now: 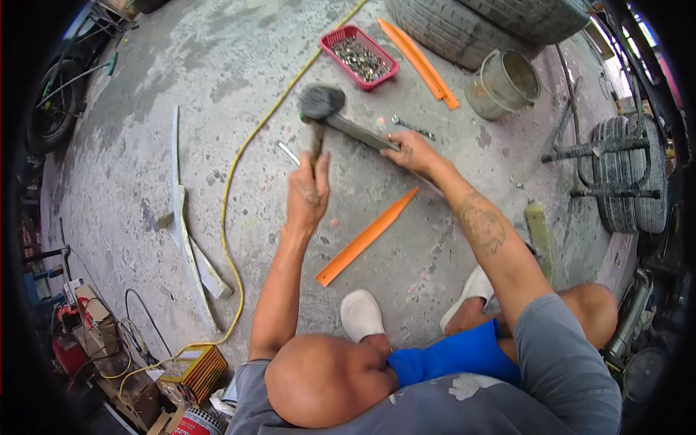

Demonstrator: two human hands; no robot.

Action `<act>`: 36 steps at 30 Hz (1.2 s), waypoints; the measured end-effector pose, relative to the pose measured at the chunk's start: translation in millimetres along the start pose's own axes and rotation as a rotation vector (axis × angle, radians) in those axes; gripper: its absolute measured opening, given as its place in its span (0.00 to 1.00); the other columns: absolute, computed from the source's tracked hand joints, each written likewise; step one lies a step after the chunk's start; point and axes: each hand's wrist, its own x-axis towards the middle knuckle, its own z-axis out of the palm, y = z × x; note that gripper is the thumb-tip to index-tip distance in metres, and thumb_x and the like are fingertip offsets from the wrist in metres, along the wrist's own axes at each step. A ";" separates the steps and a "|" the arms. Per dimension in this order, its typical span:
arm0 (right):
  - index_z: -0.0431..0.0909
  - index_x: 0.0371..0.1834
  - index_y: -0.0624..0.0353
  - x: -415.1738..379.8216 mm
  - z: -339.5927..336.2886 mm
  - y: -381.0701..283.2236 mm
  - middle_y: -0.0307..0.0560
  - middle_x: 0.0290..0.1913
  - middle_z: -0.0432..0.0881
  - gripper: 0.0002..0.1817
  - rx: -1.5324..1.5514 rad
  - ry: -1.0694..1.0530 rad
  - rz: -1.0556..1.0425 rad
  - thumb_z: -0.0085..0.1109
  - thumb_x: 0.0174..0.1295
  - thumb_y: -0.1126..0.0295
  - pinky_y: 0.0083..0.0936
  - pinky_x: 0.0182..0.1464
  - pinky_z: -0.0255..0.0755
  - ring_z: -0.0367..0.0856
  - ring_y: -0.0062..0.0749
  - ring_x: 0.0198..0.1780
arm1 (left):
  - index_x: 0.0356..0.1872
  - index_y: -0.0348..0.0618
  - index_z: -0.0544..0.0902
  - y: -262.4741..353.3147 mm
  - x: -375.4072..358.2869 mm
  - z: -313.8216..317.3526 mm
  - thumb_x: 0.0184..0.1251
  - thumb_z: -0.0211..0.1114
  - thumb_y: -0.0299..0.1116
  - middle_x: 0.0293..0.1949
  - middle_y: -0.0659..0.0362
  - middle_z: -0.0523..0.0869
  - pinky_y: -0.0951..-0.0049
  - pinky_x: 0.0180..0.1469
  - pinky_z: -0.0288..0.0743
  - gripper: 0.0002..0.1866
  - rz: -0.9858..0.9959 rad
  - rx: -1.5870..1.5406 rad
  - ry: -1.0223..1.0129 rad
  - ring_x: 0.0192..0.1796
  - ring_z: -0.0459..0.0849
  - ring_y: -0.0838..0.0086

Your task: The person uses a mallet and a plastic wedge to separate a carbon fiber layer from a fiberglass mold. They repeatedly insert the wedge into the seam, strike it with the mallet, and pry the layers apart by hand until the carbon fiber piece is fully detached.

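My left hand (308, 194) is wrapped round the wooden handle of a mallet (321, 101) with a bulky dark head. In my right hand (415, 155) is one end of a flat grey metal bar (359, 132). The mallet's head overlaps the bar's far end in this view. Close to my left hand lies a short shiny rod (288, 152). Beyond my right hand a wrench (413, 127) rests on the floor. An orange pointed strip (368, 238) lies between my forearms.
A pink basket (395, 69) holds small metal hardware. Beside it are another orange strip (417, 61), large tyres (442, 36) and a bucket (489, 101). A yellow cable (230, 188) crosses the floor near bent metal strips (190, 246). A yellow box (197, 371) stands lower left.
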 end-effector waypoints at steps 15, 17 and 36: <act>0.82 0.60 0.52 -7.0 12.1 -6.9 0.63 0.47 0.84 0.25 0.021 0.033 0.009 0.69 0.58 0.59 0.39 0.55 0.74 0.82 0.55 0.52 | 0.40 0.35 0.71 -19.5 -45.4 -20.3 0.76 0.57 0.34 0.22 0.39 0.79 0.49 0.27 0.70 0.10 -0.068 0.045 0.016 0.24 0.79 0.40; 0.82 0.60 0.51 -2.0 7.2 -7.1 0.63 0.46 0.84 0.25 -0.043 0.023 0.021 0.68 0.58 0.59 0.39 0.55 0.74 0.82 0.55 0.52 | 0.40 0.35 0.72 -63.1 -66.4 -32.5 0.76 0.58 0.33 0.22 0.40 0.79 0.50 0.27 0.70 0.10 -0.050 0.210 0.144 0.25 0.80 0.41; 0.79 0.65 0.43 -8.9 4.1 -16.9 0.54 0.35 0.83 0.36 -0.035 -0.065 0.009 0.69 0.56 0.40 0.37 0.43 0.74 0.81 0.42 0.38 | 0.46 0.37 0.74 -41.8 -175.7 -2.3 0.72 0.62 0.34 0.27 0.51 0.82 0.63 0.28 0.77 0.11 -0.290 -0.027 -0.374 0.24 0.83 0.60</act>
